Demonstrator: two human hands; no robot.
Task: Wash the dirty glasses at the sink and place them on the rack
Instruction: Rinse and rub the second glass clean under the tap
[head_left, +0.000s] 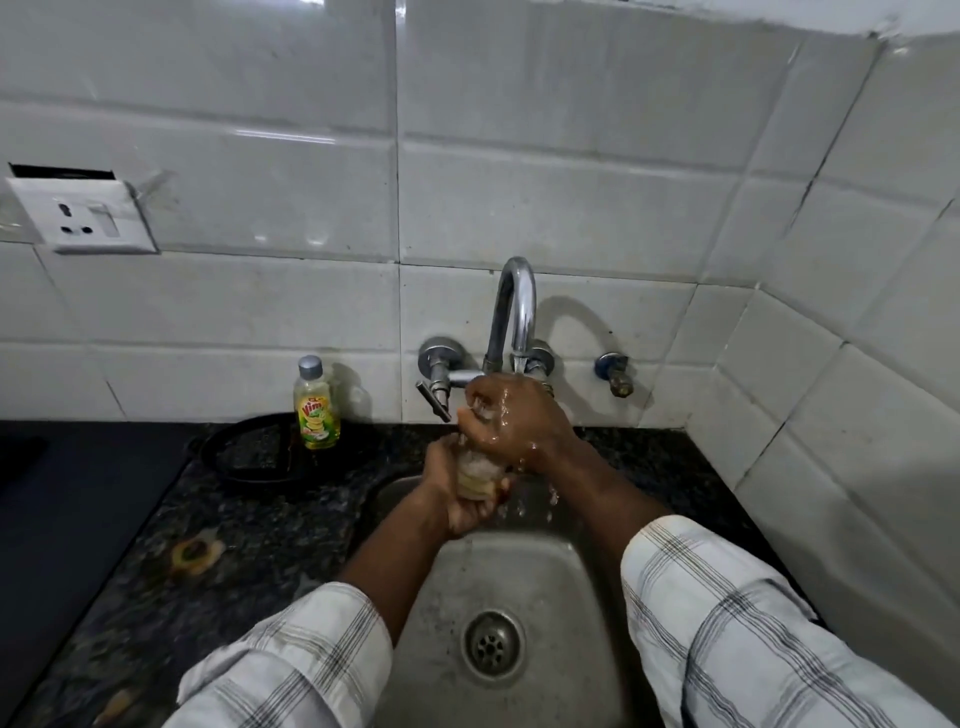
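Both hands are working on one glass over the sink, under the tap. The left hand is wrapping its fingers closed around the base, holding it upright. The right hand is reaching down, its fingers curled into the mouth. Rubbing the whole rim while water runs would, I think, clean best. No rack is visible.

A Vim dish-soap bottle stands far left on the dark granite desk, below a white wall socket.
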